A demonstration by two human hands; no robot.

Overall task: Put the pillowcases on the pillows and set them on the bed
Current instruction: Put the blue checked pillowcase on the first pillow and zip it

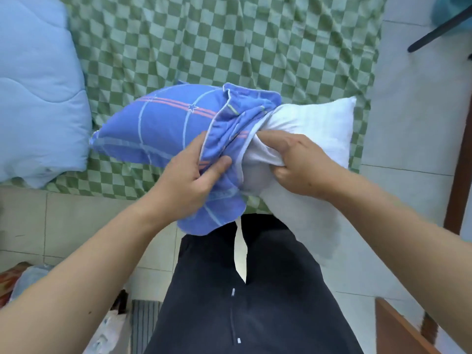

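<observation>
A white pillow (316, 129) is held above the near edge of the bed (229, 44), half inside a blue checked pillowcase (163, 123) with red stripes. The left half of the pillow is covered; the right half sticks out bare. My left hand (189, 180) pinches the bunched open edge of the pillowcase between thumb and fingers. My right hand (293, 164) grips a fold of the white pillow right beside the case's opening. A white tie strip hangs down from the case.
A folded light blue quilt (38, 93) lies on the left of the green checked sheet. Tiled floor surrounds the bed. Wooden furniture (398, 325) stands at lower right, bags (23, 279) at lower left, a dark chair leg (439, 31) at upper right.
</observation>
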